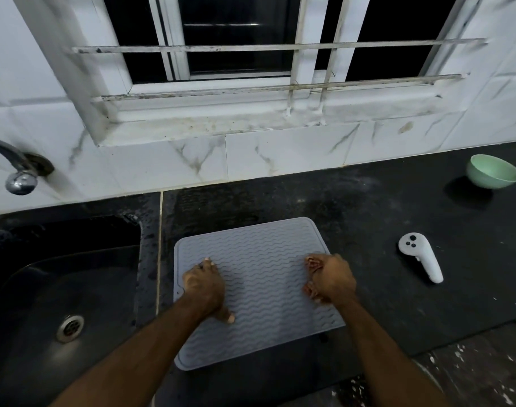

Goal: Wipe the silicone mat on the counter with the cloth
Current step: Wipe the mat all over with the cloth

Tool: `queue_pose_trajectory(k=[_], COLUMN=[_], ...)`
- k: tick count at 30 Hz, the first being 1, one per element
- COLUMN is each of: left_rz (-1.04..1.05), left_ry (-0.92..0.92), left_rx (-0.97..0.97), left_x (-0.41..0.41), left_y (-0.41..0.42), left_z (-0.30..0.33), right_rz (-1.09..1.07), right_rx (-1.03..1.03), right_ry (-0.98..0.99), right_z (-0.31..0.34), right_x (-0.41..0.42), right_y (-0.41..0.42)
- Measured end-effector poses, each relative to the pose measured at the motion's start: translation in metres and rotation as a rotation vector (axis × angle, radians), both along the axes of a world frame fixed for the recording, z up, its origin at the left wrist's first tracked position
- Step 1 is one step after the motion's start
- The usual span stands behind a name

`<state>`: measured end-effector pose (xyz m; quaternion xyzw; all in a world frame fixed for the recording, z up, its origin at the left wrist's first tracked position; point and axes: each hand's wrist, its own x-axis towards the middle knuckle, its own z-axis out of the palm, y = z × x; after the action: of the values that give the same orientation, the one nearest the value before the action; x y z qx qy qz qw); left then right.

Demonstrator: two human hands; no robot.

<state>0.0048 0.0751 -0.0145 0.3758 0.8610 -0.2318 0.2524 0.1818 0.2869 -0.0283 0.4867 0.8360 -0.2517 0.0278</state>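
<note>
A grey silicone mat (259,277) with a wavy ribbed surface lies flat on the black counter (383,218), just right of the sink. My left hand (205,284) rests on the mat's left part, fingertips and thumb touching the ribs. At the mat's right edge is my right hand (330,279), its fingers curled inward over the edge. Something reddish shows between these fingers. Whether that is skin or something held, I cannot tell. No cloth is plainly visible.
A black sink (60,289) with a drain lies to the left, under a chrome tap (19,174). On the counter to the right are a white handheld controller (421,257) and, further back, a green bowl (493,171). A tiled wall and a barred window stand behind.
</note>
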Motion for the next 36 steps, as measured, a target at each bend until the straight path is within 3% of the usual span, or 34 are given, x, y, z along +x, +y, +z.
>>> queue_pose_trajectory(k=[3, 10, 17, 19, 22, 28, 31, 36], left_rz=[0.009, -0.064, -0.003, 0.006, 0.023, 0.007, 0.018, 0.009], left_ry=[0.0, 0.057, 0.0, -0.009, -0.013, -0.031, -0.037, -0.036], left_rx=[0.0, -0.053, 0.049, 0.072, 0.113, 0.154, 0.152, 0.128], left_x=[-0.001, 0.002, -0.002, -0.004, -0.007, -0.009, -0.008, -0.011], left_y=[-0.005, 0.014, 0.001, -0.003, -0.008, -0.019, -0.02, -0.016], left_z=[-0.002, 0.002, -0.004, -0.006, -0.01, -0.013, -0.016, -0.016], right_rz=[-0.066, 0.176, -0.059, 0.06, 0.42, 0.327, 0.208, 0.56], right_rx=[0.036, 0.033, 0.095, 0.079, 0.032, 0.024, 0.12, 0.138], right_ry=[-0.009, 0.068, 0.026, 0.042, 0.026, -0.08, -0.015, 0.07], right_z=[0.001, -0.005, 0.002, 0.001, -0.005, 0.004, -0.001, -0.001], right_x=[-0.001, -0.006, -0.013, -0.026, -0.035, -0.007, 0.002, -0.047], right_y=[0.0, -0.04, -0.014, -0.045, -0.089, -0.027, -0.009, -0.083])
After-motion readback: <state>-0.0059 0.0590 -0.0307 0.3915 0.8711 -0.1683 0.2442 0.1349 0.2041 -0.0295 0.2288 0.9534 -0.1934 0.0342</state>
